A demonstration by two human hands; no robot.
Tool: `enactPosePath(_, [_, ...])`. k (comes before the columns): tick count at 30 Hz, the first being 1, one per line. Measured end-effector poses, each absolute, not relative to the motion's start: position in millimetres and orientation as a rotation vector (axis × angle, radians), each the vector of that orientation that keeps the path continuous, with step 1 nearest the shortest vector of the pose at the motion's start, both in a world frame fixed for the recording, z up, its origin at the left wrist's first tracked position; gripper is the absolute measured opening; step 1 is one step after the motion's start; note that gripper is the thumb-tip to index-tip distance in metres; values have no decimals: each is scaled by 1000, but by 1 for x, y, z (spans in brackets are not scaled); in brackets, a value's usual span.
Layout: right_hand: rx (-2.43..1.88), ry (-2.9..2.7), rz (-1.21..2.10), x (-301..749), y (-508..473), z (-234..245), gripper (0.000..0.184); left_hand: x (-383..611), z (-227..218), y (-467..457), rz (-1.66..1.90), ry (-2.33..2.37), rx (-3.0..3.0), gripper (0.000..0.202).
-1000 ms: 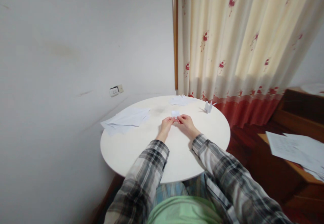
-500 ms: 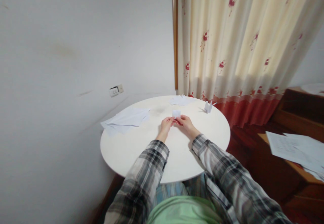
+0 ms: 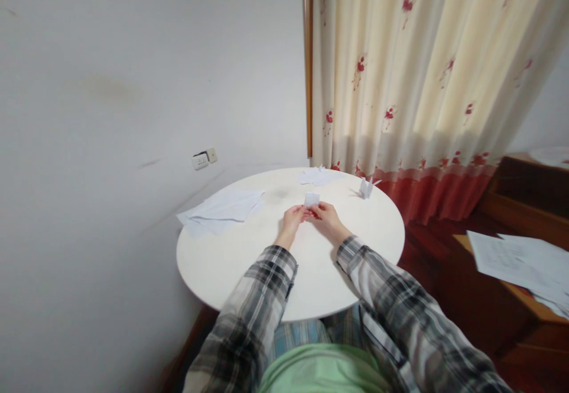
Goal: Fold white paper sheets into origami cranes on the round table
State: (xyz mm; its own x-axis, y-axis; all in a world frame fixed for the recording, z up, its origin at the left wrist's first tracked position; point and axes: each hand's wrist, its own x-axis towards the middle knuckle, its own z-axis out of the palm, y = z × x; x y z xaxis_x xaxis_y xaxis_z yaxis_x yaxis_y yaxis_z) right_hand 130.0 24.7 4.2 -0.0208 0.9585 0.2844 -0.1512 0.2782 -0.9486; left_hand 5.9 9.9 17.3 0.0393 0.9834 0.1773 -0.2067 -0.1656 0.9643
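Note:
A small folded piece of white paper (image 3: 312,198) is pinched between both my hands over the round white table (image 3: 231,262). My left hand (image 3: 292,219) grips its lower left edge with closed fingers. My right hand (image 3: 324,215) pinches its lower right edge, fingertips almost touching the left hand's. Both forearms in plaid sleeves reach in from the bottom of the view.
A pile of white paper sheets (image 3: 222,208) lies on the table's left side. Folded paper pieces (image 3: 316,175) sit at the far edge and a small paper crane (image 3: 366,188) at the far right. A curtain (image 3: 422,73) hangs behind; more sheets (image 3: 520,259) lie on wooden furniture to the right.
The folded paper has shifted slightly to the right and tilted between my fingertips. Both hands stay in nearly the same spot.

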Motion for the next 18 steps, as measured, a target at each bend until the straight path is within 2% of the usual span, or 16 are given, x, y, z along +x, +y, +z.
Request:
enactPosePath(10, [-895,-1311,1057,132,23,8,29,6,13,14,1387,946,1241,19])
enactPosePath(18, [-1003,-1331,789,133,20,11,31,6,11,19,1476,1064,1364,17])
